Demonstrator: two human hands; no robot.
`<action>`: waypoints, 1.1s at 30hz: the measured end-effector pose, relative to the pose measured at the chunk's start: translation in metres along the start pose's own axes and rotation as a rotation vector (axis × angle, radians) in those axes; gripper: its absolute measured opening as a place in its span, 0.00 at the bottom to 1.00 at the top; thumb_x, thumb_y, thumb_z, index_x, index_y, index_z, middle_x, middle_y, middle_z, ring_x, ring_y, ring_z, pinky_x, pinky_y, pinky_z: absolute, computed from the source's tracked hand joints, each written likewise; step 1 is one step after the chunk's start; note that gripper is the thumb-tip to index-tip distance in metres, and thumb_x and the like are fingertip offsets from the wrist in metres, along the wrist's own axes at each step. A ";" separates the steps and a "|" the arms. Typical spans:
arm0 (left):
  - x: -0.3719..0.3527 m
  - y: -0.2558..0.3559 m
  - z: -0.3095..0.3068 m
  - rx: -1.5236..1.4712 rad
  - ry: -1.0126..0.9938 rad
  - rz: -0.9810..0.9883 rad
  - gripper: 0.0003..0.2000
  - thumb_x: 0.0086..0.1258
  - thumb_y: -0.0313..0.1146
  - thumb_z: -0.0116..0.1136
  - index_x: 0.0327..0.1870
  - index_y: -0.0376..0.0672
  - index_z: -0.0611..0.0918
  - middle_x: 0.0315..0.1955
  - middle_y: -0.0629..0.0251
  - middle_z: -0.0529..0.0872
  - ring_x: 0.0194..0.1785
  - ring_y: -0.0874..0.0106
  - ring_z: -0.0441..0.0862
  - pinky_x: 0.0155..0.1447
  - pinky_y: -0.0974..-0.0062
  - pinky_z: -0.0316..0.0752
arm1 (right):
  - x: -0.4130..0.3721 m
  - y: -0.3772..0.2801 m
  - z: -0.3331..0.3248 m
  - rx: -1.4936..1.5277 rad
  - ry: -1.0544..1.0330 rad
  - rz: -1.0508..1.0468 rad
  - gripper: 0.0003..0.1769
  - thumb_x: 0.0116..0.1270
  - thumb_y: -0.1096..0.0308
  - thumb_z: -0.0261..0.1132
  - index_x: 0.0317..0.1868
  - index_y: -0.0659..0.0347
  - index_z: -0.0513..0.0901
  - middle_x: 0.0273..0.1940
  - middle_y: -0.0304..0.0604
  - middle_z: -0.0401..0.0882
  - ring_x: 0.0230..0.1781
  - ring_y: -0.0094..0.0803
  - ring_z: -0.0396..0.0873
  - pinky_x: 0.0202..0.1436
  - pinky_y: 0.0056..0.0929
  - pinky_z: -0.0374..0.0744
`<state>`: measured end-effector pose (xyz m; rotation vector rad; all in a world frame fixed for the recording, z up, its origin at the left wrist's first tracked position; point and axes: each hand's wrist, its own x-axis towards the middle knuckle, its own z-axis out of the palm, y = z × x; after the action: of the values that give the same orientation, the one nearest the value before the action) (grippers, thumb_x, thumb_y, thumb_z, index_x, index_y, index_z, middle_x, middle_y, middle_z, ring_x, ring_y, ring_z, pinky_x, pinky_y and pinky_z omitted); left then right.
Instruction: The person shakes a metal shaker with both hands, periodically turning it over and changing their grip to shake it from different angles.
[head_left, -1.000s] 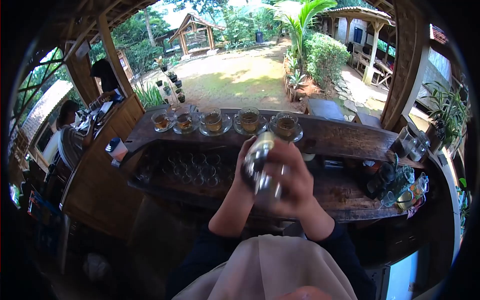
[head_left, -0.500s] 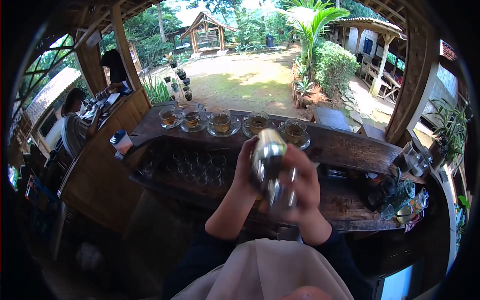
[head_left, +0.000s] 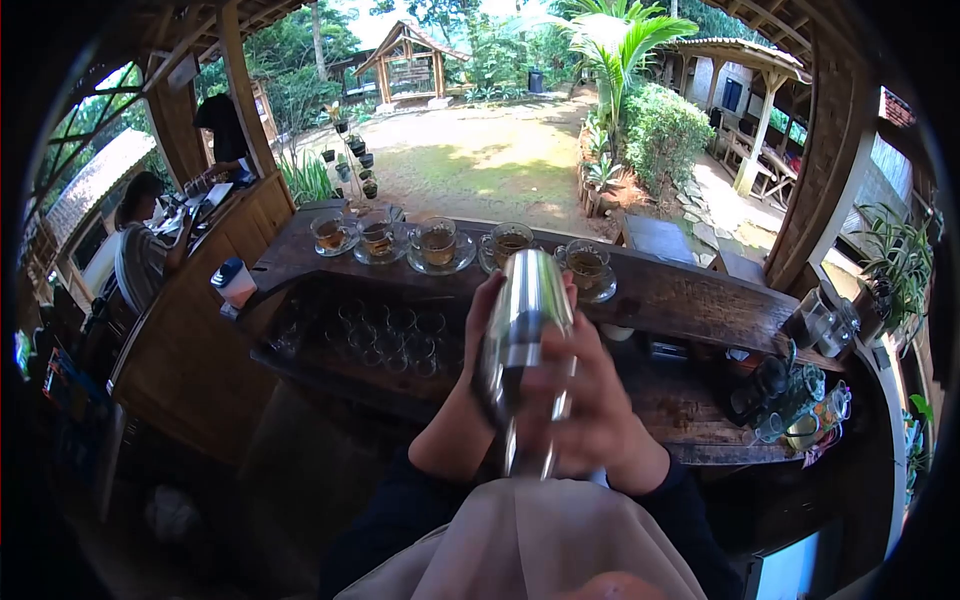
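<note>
1. The shaker [head_left: 528,292] is in both hands, in front of the person's body and above the near edge of the counter [head_left: 690,285]. It tilts, its narrower bright end toward the cups [head_left: 437,241] and its other end toward the apron [head_left: 560,520].
2. The left hand [head_left: 480,325] is curled against the shaker's left flank, gripping it. Most of its fingers are hidden behind the metal, so how tightly they close cannot be told.
3. The right hand [head_left: 590,395] wraps the shaker's right side lower down, partly closed, fingers across the metal. Blur hides exactly where each fingertip touches.
4. The two-handed hold is likely chosen because the smooth metal is in more than one part; gripping from both flanks would hold the parts together and stop a slip.
5. Five cups stand upright in a row on the raised ledge, filled in part with brownish liquid. The ledge probably suits them because it lies beyond the hands, away from knocks. Saucers, presumably, catch drips.
6. Empty-looking glasses [head_left: 395,345] cluster on the lower level, left of the arms, apparently grouped within easy reach.
</note>
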<state>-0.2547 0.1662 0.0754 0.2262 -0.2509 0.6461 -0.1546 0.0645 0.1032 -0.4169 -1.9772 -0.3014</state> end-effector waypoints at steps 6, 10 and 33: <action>-0.016 -0.015 -0.011 0.081 -0.581 -0.072 0.42 0.65 0.62 0.45 0.69 0.36 0.53 0.65 0.48 0.60 0.64 0.57 0.66 0.63 0.57 0.68 | -0.015 0.001 0.033 -0.018 0.471 -0.537 0.16 0.55 0.62 0.66 0.46 0.39 0.80 0.48 0.23 0.76 0.55 0.31 0.74 0.58 0.56 0.66; 0.006 0.002 -0.068 0.145 0.259 0.125 0.26 0.68 0.48 0.48 0.57 0.34 0.71 0.51 0.55 0.78 0.57 0.62 0.74 0.63 0.64 0.68 | -0.028 0.035 0.011 0.033 0.217 0.339 0.24 0.52 0.63 0.69 0.50 0.57 0.76 0.55 0.56 0.71 0.55 0.50 0.72 0.57 0.49 0.69; -0.001 0.002 -0.003 0.356 -0.742 0.318 0.34 0.61 0.56 0.58 0.67 0.63 0.58 0.59 0.46 0.59 0.57 0.49 0.71 0.52 0.56 0.79 | -0.022 -0.007 0.000 0.136 0.060 -0.290 0.28 0.45 0.61 0.73 0.50 0.30 0.76 0.63 0.55 0.64 0.65 0.58 0.61 0.67 0.54 0.56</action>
<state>-0.2561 0.1684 0.0728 0.7822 -0.8997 0.9035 -0.1483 0.0547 0.0830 -0.0317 -1.9846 -0.3547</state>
